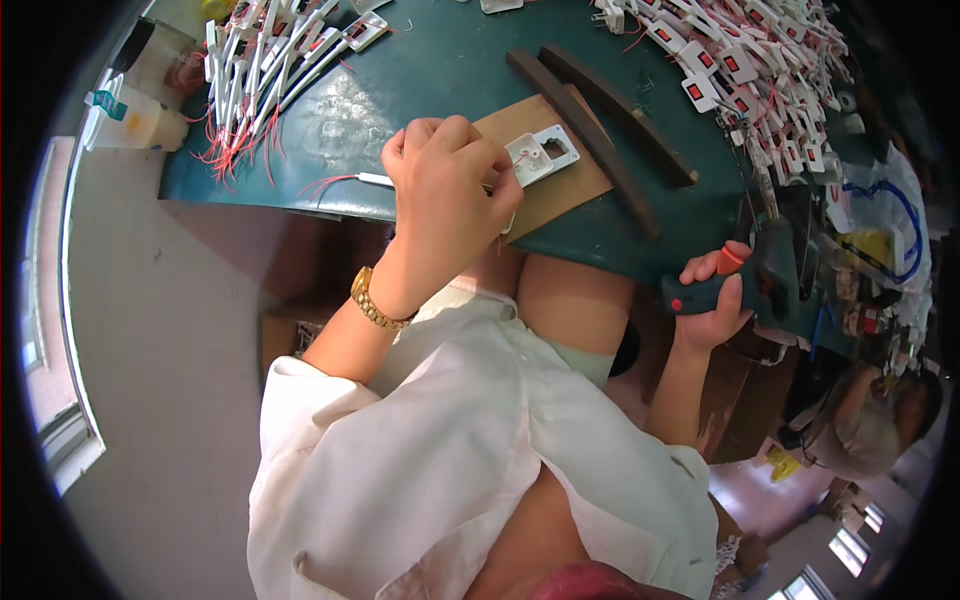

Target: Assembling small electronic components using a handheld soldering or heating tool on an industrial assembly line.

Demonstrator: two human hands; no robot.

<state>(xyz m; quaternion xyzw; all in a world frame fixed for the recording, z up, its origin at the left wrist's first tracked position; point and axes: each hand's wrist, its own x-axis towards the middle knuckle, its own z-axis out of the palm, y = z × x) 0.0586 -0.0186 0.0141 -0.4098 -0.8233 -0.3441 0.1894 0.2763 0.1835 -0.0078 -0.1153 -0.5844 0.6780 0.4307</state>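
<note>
White plastic housing [541, 155] is lying on a cardboard pad [560, 190] just beyond the left hand [445, 200], whose clenched fingers are pinning it steady. Right hand [712, 300] is gripping a dark driver [745, 285] at the bench edge, ready beside it.

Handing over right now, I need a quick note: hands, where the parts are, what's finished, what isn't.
Left hand: closed over a white plastic frame on the brown board, pinching something small at it; which part is hidden.
Right hand: off the table's edge, gripping a dark hand tool with a red trigger, not at the frame.
Parts: white red-wired pieces piled at far left; pile of red-windowed white pieces at far right.
Done: frame placed on board.
Left: tool apparently not yet applied to the frame.
</note>
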